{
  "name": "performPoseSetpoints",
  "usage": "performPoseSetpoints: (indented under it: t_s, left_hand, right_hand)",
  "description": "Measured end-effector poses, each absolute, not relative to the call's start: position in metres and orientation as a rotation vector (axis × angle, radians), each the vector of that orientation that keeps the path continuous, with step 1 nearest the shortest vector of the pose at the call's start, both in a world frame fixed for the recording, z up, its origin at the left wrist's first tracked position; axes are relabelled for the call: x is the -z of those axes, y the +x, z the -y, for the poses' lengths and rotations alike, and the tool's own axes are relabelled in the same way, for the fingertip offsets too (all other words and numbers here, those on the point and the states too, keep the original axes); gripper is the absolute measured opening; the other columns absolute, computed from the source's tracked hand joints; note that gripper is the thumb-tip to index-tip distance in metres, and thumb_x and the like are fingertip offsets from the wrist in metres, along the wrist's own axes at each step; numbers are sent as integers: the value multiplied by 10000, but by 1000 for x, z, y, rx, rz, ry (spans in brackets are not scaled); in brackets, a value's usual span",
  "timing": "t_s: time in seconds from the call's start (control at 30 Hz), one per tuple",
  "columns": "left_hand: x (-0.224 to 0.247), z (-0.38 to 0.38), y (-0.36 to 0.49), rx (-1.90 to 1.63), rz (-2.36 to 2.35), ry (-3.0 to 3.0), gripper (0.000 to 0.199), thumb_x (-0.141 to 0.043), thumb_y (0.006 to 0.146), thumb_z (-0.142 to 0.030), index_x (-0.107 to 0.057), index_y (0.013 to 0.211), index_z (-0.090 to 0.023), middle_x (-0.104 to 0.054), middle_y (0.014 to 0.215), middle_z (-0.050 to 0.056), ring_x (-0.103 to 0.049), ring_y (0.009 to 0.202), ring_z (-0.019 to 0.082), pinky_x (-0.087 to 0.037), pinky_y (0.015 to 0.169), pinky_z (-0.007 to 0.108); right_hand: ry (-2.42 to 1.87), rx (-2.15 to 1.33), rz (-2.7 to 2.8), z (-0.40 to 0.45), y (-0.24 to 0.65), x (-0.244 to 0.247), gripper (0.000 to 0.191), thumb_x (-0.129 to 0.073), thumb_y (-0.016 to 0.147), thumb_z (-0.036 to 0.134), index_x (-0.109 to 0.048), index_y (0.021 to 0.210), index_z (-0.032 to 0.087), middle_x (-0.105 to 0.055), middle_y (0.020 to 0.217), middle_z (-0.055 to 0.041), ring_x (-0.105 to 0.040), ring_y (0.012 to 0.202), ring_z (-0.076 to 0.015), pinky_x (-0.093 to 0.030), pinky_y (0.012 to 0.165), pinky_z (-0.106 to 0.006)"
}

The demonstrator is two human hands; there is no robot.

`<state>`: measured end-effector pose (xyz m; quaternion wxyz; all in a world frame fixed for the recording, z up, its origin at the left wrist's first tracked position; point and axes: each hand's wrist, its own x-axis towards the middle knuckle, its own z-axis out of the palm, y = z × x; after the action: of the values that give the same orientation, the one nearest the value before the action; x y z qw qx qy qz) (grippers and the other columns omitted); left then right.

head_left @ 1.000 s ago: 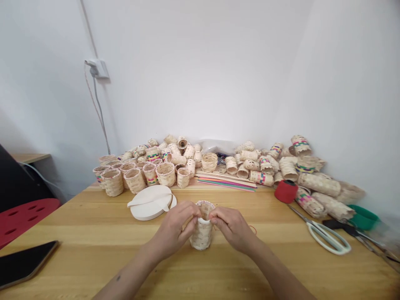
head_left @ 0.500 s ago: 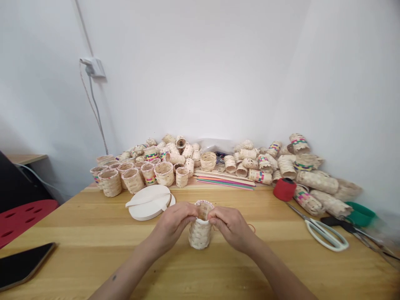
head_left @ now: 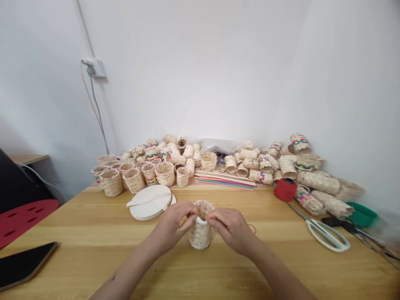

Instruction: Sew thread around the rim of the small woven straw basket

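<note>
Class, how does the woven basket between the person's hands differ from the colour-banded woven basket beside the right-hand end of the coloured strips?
Pose: the upright basket stands on its base; the banded basket lies on its side.
Colour: the upright basket's visible wall is plain and pale; the banded basket carries multicoloured weaving.
Handling: the left hand and right hand are at the upright basket's rim; neither touches the banded basket.
Shared: both are woven from pale strips.

The wooden table bears a basket, scissors, phone.

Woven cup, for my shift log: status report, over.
Left hand, right hand: both pinched at the rim. Woven cup upright on table. White-handled scissors off right, not in the way.
</note>
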<state>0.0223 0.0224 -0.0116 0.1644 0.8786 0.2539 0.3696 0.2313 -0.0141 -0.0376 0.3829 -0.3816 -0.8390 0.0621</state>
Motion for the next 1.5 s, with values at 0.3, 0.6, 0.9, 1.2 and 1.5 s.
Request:
performPoseSetpoints:
  t_s: [0.3,0.6,0.9,1.2,1.5]
  left_hand:
    - [14,-27,20,-1025,-710,2550,148,-483,893,-149,-610,819,-165,-631,789,29,-577,754,143,-422,690,227]
    - [14,-25,18,-991,-695,2591,167,-465,917,-171,-618,851,-167,-640,835,44,-584,799,152,-439,725,238]
    - [9,-27,13,-908,-556,2648,133,-502,920,-210,-632,929,-183,-656,923,49,-588,877,155,-441,777,237]
    - [2,-20,16,-861,-596,2759,221,-454,922,-120,-641,814,-169,-624,803,27,-553,767,142,-409,656,220]
    - [18,-21,22,-1219,-649,2579,190,-546,894,-206,-634,1063,-193,-675,1017,91,-632,932,179,-511,801,284]
  right_hand:
    - [-905,156,2036,19,215,41,152,-475,963,250,-617,993,205,-707,862,-37,-642,750,-165,-448,681,-267]
    - [-1093,13,2065,21,208,43,156,-439,959,243,-591,942,214,-679,795,-12,-620,693,-156,-381,626,-249]
    - [-1150,-24,2063,23,209,40,170,-435,946,252,-583,872,210,-635,687,8,-571,598,-132,-322,578,-237]
    - [-1147,50,2128,25,207,39,202,-419,936,230,-574,808,201,-637,703,-3,-571,631,-140,-305,588,-251]
    - [-1192,85,2130,22,212,38,243,-390,963,256,-591,839,201,-643,700,-12,-576,613,-145,-313,576,-256]
